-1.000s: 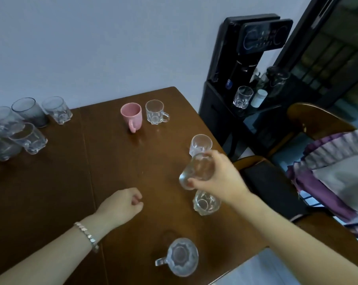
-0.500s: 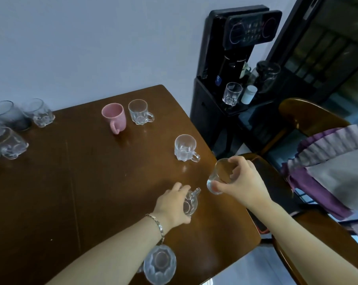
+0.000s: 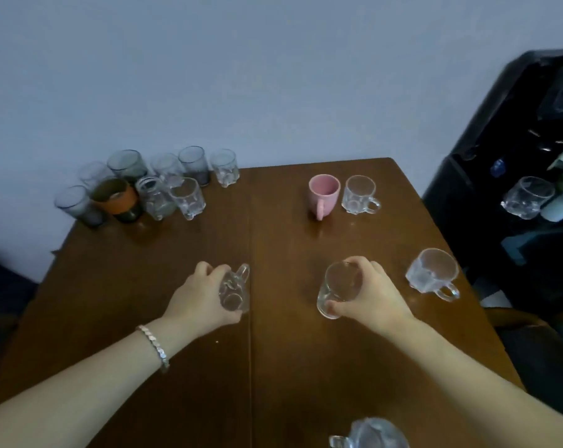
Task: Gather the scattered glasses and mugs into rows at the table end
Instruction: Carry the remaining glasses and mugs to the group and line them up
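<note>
My left hand (image 3: pixel 198 299) grips a clear glass mug (image 3: pixel 234 291), tilted, above the middle of the brown table (image 3: pixel 144 286). My right hand (image 3: pixel 375 294) holds a plain clear glass (image 3: pixel 338 287) a little to the right of it. Several glasses (image 3: pixel 138 185), clear, grey and one with an orange band, stand bunched at the far left corner. A pink mug (image 3: pixel 323 194) and a clear mug (image 3: pixel 359 195) stand side by side at the far right. Another clear mug (image 3: pixel 432 274) sits near the right edge, and one more clear mug (image 3: pixel 375 434) at the bottom of the view.
A black water dispenser (image 3: pixel 500 140) stands right of the table with a glass mug (image 3: pixel 527 197) on its shelf. A pale wall runs behind the table. A dark chair back (image 3: pixel 516 321) shows at the right edge.
My left hand has closed on the clear mug and lifted it. Both hands have carried their glassware left, toward the table's middle. The view has swung left, showing the bunch of glasses.
</note>
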